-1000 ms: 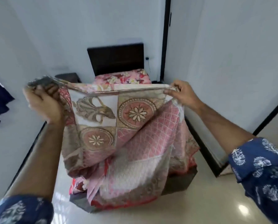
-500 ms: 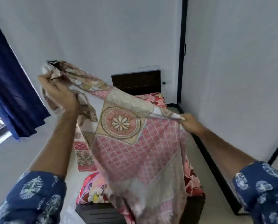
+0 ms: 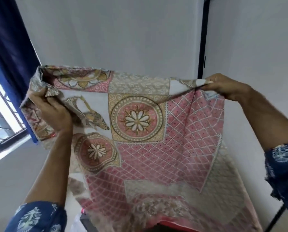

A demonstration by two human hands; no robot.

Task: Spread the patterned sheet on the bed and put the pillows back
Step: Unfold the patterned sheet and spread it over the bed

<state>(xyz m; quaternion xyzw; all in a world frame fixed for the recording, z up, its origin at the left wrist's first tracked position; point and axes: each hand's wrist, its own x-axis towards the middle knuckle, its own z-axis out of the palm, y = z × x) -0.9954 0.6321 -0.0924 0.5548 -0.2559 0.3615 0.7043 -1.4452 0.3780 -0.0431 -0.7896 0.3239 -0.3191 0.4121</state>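
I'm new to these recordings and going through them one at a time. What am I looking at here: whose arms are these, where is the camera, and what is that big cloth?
There is no machine here. A person wears a wide-angle camera on the head, so you see their own two arms reaching forward. The left hand grips a bunched corner of a patterned sheet, and the right hand pinches its top edge further along, so the sheet hangs spread between them in the air. It hides nearly all of the bed; only a dark strip shows beneath it, and no pillows are visible. Behind are grey walls, with a blue curtain and a window on the left.
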